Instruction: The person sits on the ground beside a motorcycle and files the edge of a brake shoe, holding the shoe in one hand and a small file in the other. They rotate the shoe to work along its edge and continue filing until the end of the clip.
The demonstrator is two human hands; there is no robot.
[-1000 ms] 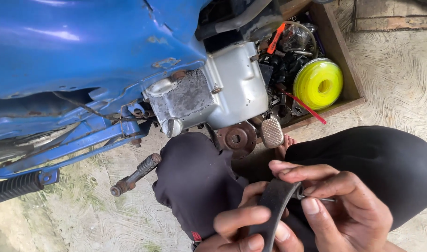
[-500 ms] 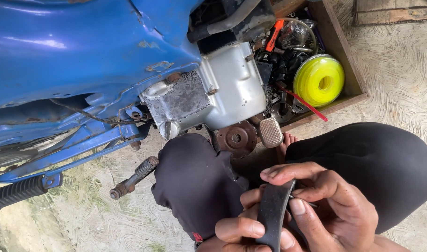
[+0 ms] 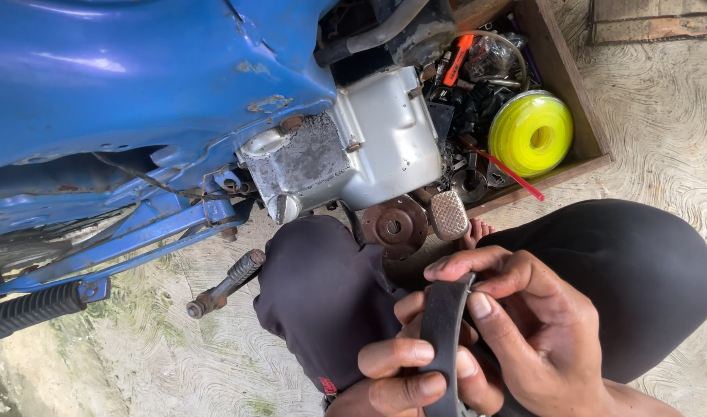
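Below the engine, curved black strip (image 3: 443, 340) upright, pinched between left hand (image 3: 404, 371) and right hand (image 3: 535, 340) grip

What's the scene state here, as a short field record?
left hand: fingers wrapped round the lower part of the strip
right hand: thumb and fingers pinching the strip's upper part
strip: black, curved, held upright between both hands
scooter: blue body, above and left of the hands
engine case: silver, grimy, under the body
pedal: metal, textured, just above the strip
box: wooden, holds a yellow spool and parts
ground: concrete, swirl pattern
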